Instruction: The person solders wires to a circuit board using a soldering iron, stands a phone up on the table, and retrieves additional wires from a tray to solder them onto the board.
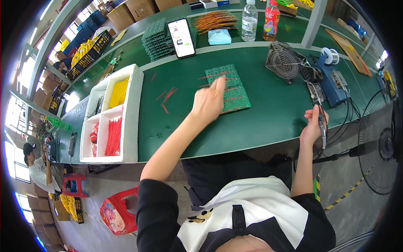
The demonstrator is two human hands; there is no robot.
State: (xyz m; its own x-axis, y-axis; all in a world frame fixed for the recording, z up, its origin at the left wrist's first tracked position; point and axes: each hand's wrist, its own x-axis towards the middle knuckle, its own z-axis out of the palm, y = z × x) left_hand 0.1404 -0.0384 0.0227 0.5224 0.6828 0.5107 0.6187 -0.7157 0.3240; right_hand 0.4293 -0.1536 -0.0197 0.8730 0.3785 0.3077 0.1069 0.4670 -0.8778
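My left hand (pixel 208 101) is over a green circuit board panel (pixel 238 90), its fingers pinched together near the far part of the panel. Whatever the fingertips may hold is too small to make out. Several short red wires lie across the panel. On the right, my right hand (pixel 311 126) is closed around a soldering iron (pixel 322 126), which slants up toward a blue soldering machine (pixel 331 82). A white spool (pixel 330 56) sits on top of that machine.
A white foam box (pixel 133 113) with yellow and red wires stands left; loose red wires (pixel 168 97) lie beside it. Behind are a phone (pixel 181 38), stacked boards (pixel 156 42), a water bottle (pixel 249 23), a drink bottle (pixel 271 22) and a small metal fan (pixel 282 63). Another person (pixel 40 168) works far left.
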